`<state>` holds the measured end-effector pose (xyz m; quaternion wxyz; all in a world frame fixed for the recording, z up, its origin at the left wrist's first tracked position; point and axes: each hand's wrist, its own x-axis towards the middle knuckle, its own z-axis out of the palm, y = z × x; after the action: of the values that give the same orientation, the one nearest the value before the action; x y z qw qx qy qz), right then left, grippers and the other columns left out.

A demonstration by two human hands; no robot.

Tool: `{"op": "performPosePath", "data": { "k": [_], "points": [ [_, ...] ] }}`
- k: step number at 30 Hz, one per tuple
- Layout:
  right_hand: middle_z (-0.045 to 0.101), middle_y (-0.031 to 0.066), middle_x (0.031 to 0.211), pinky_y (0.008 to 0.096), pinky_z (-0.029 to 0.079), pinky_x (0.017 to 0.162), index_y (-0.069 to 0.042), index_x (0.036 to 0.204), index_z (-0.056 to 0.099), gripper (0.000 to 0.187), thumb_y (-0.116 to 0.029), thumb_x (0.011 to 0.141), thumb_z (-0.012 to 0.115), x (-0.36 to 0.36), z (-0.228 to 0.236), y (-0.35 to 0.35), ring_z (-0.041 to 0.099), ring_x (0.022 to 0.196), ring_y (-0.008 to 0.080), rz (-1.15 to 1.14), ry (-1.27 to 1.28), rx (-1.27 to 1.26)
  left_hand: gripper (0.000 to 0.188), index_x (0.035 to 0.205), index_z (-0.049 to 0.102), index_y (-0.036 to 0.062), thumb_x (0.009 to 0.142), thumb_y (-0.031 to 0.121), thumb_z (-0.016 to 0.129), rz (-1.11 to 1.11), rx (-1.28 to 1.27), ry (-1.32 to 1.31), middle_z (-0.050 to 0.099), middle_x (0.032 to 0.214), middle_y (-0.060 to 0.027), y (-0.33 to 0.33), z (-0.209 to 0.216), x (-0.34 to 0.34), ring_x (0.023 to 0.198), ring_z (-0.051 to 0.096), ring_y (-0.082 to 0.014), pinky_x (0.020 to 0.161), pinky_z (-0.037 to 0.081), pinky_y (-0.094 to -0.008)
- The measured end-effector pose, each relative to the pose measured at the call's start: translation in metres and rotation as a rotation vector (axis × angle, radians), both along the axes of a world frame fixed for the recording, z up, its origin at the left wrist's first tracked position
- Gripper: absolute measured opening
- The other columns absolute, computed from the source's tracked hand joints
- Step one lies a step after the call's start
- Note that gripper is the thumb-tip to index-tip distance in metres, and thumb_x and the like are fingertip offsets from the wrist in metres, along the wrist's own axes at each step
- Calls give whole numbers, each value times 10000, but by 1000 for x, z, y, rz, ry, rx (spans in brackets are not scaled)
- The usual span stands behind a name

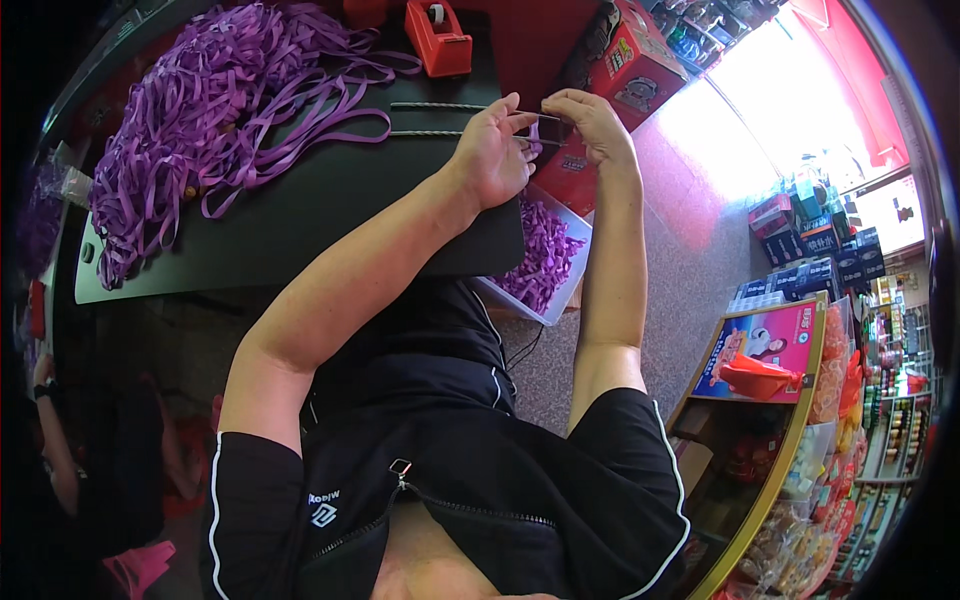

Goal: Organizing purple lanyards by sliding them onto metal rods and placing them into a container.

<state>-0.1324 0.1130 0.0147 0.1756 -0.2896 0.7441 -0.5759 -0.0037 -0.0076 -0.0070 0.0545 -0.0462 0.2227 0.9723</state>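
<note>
Left hand (490, 162): fingers loosely parted at the twisted rods (425, 133) | right hand (597, 130): fingertips bunched, catch unclear | purple ribbon (535, 131): between hands, past counter's (340, 210) right edge | keep it flat, rods parallel!

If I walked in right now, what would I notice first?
Probably the huge tangle of purple ribbons heaped on the left of the dark table. Next, the bright red tape dispenser near its far edge, and the pale bin of purple pieces by its right edge.
</note>
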Motion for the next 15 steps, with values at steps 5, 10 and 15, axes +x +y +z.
{"op": "performPosePath", "data": {
  "k": [5, 10, 15],
  "points": [
    [646, 26, 765, 235, 424, 706, -25, 830, 696, 142, -145, 765, 660, -4, 4, 0, 567, 743, 99, -25, -12, 17, 565, 1263, 399, 33, 913, 476, 421, 3, 5, -6, 169, 1432, -333, -3, 1, 0, 1372, 100, -394, 1119, -47, -471],
    [622, 17, 738, 228, 402, 681, -18, 821, 694, 147, -152, 770, 662, 0, -10, 37, 538, 714, 94, -66, -82, -34, 600, 1294, 347, 51, 898, 490, 449, 36, -14, -1, 150, 1432, -344, -1, 2, 1, 1365, 102, -412, 1114, -50, -491],
    [595, -40, 717, 247, 355, 545, -98, 831, 680, 126, -219, 800, 664, -17, -62, 52, 490, 616, 64, -109, -363, -177, 691, 1370, 265, 79, 882, 520, 476, 39, 12, -1, 21, 1445, -374, 3, 10, 6, 1387, -10, -424, 1107, -91, -488]
  ]
}}
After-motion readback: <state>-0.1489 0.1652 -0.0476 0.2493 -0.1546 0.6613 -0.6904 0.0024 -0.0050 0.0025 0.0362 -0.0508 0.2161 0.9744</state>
